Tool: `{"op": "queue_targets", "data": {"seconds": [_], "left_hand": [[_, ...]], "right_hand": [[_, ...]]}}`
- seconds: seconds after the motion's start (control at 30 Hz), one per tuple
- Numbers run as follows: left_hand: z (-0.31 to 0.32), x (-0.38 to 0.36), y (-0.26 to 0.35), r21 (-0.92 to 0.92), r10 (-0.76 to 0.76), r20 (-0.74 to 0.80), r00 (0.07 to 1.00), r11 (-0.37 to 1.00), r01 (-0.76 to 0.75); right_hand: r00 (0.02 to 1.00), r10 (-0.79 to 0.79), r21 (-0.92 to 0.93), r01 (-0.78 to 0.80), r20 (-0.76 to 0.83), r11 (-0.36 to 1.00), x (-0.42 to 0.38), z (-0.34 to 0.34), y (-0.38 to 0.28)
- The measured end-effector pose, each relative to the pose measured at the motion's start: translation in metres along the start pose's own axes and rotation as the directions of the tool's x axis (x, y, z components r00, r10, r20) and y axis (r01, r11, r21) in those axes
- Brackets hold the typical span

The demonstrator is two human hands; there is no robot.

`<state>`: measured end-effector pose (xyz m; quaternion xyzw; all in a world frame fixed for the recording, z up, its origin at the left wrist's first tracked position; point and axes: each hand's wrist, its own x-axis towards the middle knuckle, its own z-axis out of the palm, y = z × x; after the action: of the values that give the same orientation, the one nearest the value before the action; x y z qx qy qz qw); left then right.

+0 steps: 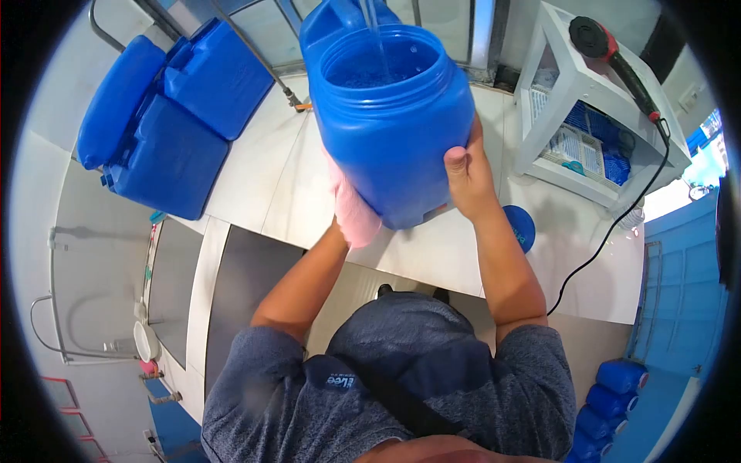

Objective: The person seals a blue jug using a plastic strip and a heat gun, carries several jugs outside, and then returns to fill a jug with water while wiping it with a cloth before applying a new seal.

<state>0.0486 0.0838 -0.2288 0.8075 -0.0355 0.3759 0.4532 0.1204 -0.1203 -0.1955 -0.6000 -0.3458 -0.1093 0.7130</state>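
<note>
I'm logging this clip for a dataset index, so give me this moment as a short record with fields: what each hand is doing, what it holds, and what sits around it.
Held thing: open blue jug, lid off, a thin stream of water falling into its mouth
Left hand: under a pink cloth, pressed to the jug's lower left side
Right hand: bare, gripping the jug's right side, thumb on its front
Surface: white tiled counter
Nearby: blue jerrycans at left; white shelf at right with a red-and-black tool; blue lid by the right forearm
</note>
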Motion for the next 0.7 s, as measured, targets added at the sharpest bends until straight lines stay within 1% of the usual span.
{"op": "queue_targets", "data": {"seconds": [0.03, 0.07, 0.1, 0.13, 0.17, 0.23, 0.27, 0.3, 0.33, 0.37, 0.4, 0.43, 0.47, 0.53, 0.57, 0.6, 0.63, 0.67, 0.7], "left_hand": [[0.007, -0.005, -0.003, -0.077, -0.04, 0.009, 0.999, 0.996, 0.04], [0.012, -0.009, -0.002, -0.151, -0.083, 0.024, 0.996, 0.985, 0.086], [0.012, -0.018, -0.001, -0.19, -0.111, 0.03, 0.993, 0.975, 0.115], [0.008, -0.024, 0.008, -0.192, -0.113, 0.051, 0.992, 0.974, 0.121], [0.002, -0.028, 0.018, -0.183, -0.103, 0.072, 0.992, 0.976, 0.114], [-0.015, -0.036, 0.042, -0.126, -0.026, 0.128, 0.991, 0.991, 0.042], [-0.024, -0.039, 0.057, -0.089, 0.038, 0.163, 0.986, 0.996, -0.023], [-0.031, -0.041, 0.071, -0.061, 0.111, 0.207, 0.972, 0.993, -0.1], [-0.033, -0.041, 0.084, -0.043, 0.177, 0.26, 0.949, 0.984, -0.172], [-0.033, -0.039, 0.097, -0.04, 0.236, 0.317, 0.919, 0.971, -0.236], [-0.029, -0.037, 0.109, -0.051, 0.293, 0.376, 0.879, 0.954, -0.297], [-0.023, -0.032, 0.118, -0.059, 0.332, 0.44, 0.834, 0.938, -0.342], [-0.013, -0.028, 0.125, -0.063, 0.351, 0.504, 0.789, 0.926, -0.371], [0.006, -0.023, 0.132, -0.044, 0.339, 0.637, 0.693, 0.913, -0.406], [0.015, -0.025, 0.136, -0.028, 0.288, 0.707, 0.646, 0.924, -0.381], [0.016, -0.022, 0.142, 0.096, 0.173, 0.853, 0.492, 0.875, -0.474], [0.017, -0.017, 0.151, 0.188, 0.018, 0.944, 0.331, 0.791, -0.581], [0.017, -0.015, 0.156, 0.182, 0.022, 0.946, 0.324, 0.79, -0.585], [0.014, -0.013, 0.16, 0.178, 0.011, 0.954, 0.3, 0.784, -0.595]], "right_hand": [[0.999, -0.023, -0.109, 0.019, -0.037, 0.994, -0.001, -0.002, 0.0], [0.999, -0.027, -0.116, 0.021, -0.045, 0.993, -0.002, -0.007, -0.004], [0.994, -0.1, -0.4, 0.079, -0.032, 0.913, -0.004, -0.012, -0.011], [0.987, -0.164, -0.647, 0.127, 0.004, 0.752, -0.007, -0.015, -0.018], [0.986, -0.165, -0.649, 0.128, 0.004, 0.75, -0.015, -0.016, -0.025], [1.0, 0.024, -0.503, -0.016, 0.009, 0.864, -0.039, -0.016, -0.04], [1.0, 0.024, -0.503, -0.017, 0.007, 0.864, -0.051, -0.017, -0.041], [0.988, 0.111, -0.34, -0.068, 0.107, 0.938, -0.067, -0.02, -0.037], [0.959, 0.181, -0.17, -0.146, 0.218, 0.975, -0.083, -0.021, -0.032], [0.957, 0.196, -0.172, -0.16, 0.216, 0.972, -0.098, -0.018, -0.023], [0.912, 0.328, 0.047, -0.349, 0.248, 0.936, -0.111, -0.015, -0.013], [0.847, 0.435, 0.256, -0.513, 0.306, 0.819, -0.122, -0.012, -0.006], [0.736, 0.571, 0.524, -0.669, 0.364, 0.528, -0.128, -0.01, -0.013], [0.869, 0.406, 0.469, -0.494, 0.283, 0.732, -0.125, -0.009, -0.041], [0.924, 0.275, 0.283, -0.348, 0.265, 0.894, -0.116, -0.013, -0.05], [0.961, 0.136, 0.054, -0.153, 0.242, 0.987, -0.106, -0.016, -0.059], [0.977, -0.003, -0.16, 0.038, 0.214, 0.986, -0.097, -0.02, -0.068], [0.922, 0.374, 0.588, -0.357, 0.098, 0.726, -0.103, -0.026, -0.06], [0.71, 0.644, 0.948, -0.306, 0.285, -0.082, -0.107, -0.03, -0.056]]}}
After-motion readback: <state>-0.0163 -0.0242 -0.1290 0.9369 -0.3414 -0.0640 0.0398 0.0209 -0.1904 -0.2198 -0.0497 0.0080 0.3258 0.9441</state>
